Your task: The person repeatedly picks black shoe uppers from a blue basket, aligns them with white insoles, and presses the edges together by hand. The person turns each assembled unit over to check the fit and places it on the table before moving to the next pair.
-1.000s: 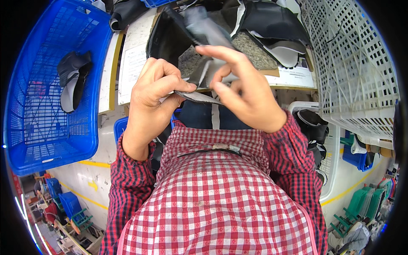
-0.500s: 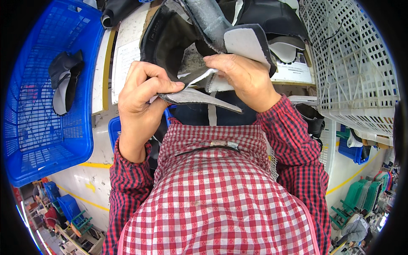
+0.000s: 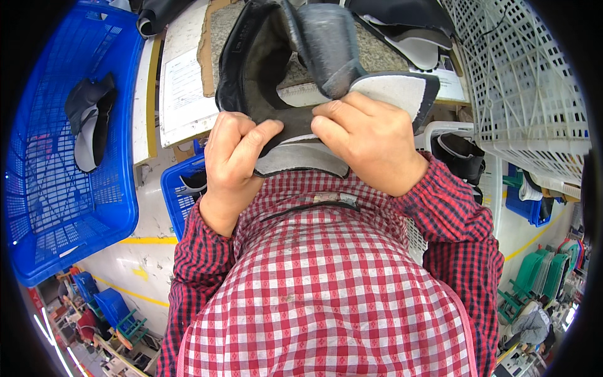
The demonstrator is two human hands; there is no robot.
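Both hands grip the near edge of a black boot upper (image 3: 248, 69) with a brown-grey inside and a pale flap on its near side. My left hand (image 3: 235, 154) is closed on the edge at the left, its thumb pressing from above. At the right, my right hand (image 3: 370, 141) pinches the same edge, fingertips on the brown-grey lining. A white-lined flap (image 3: 392, 91) sticks out beyond the right hand. Between the sides of the upper is a dusty grey rounded part (image 3: 326, 47); whether it belongs to the upper I cannot tell.
Behind the upper is a worktable with a printed sheet (image 3: 182, 94) and a rough speckled slab (image 3: 220, 38). More black uppers (image 3: 408, 31) lie at the back right. A blue basket (image 3: 129, 213) holding an upper (image 3: 94, 119) stands left, a white plastic crate (image 3: 521, 81) right.
The near edge, folded and pulled together before, is now spread wider between my hands. My hands have moved apart and slightly down, and the pale flap now hangs flatter.
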